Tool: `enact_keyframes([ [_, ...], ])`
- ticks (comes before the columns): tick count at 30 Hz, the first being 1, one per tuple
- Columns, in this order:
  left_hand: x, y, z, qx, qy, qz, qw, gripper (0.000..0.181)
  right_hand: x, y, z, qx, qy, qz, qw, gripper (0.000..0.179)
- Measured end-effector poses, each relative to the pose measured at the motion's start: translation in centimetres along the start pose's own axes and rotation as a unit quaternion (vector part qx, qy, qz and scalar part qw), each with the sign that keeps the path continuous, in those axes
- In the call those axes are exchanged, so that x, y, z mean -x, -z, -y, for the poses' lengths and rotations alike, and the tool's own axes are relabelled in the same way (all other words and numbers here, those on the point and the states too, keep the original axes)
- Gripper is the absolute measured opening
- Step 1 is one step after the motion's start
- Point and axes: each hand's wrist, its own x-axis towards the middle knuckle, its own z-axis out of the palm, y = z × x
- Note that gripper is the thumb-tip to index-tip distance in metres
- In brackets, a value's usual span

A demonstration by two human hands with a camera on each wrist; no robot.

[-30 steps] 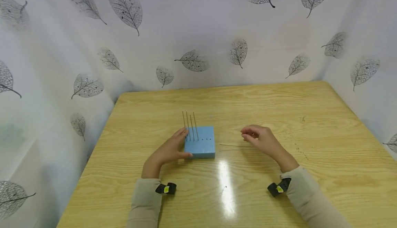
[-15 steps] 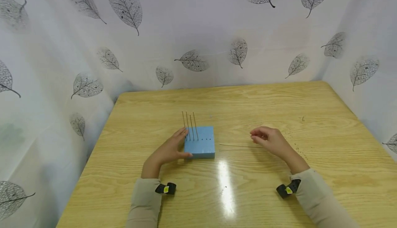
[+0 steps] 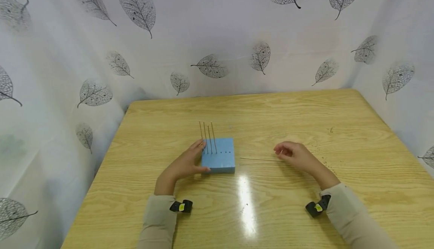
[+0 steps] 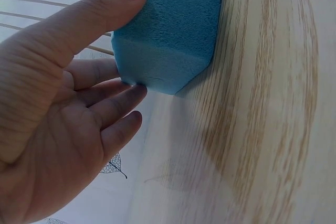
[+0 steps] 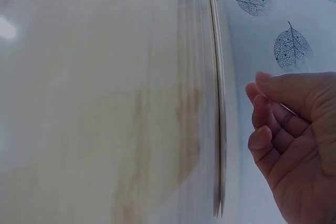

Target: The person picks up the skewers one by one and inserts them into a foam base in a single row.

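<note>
A blue foam block (image 3: 222, 160) lies flat on the table, with several thin sticks (image 3: 211, 139) standing upright in a row of holes toward its left. My left hand (image 3: 184, 164) holds the block by its left end. In the left wrist view the thumb (image 4: 113, 9) presses the near face while the fingertips meet the block's side. To the right of the block, a few thin sticks (image 3: 254, 164) lie side by side, pointing left. My right hand (image 3: 295, 156) hovers over their right ends, fingers loosely curled and nothing between them; the right wrist view shows those sticks (image 5: 218, 129) apart from the fingers.
Uncovered holes (image 3: 225, 152) continue along the block's row to the right. The wood-grain table (image 3: 142, 219) has small dark marks on its right part. A leaf-patterned curtain (image 3: 230, 23) hangs behind and at both sides.
My right hand has moved to the right along the lying sticks and slightly nearer to me. My left hand and the block stay in place.
</note>
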Motion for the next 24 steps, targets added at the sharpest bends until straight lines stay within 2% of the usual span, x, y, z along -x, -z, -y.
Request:
enact_keyframes([
  [13, -0.03, -0.01, 0.01, 0.004, 0.007, 0.001, 1.0000, 0.095, -0.35, 0.00, -0.72, 0.019, -0.008, 0.062, 0.9979, 0.011],
  [24, -0.03, -0.13, 0.14, 0.001, 0.003, -0.003, 1.0000, 0.094, -0.40, 0.07, -0.92, 0.034, -0.007, 0.070, 0.9969, 0.008],
])
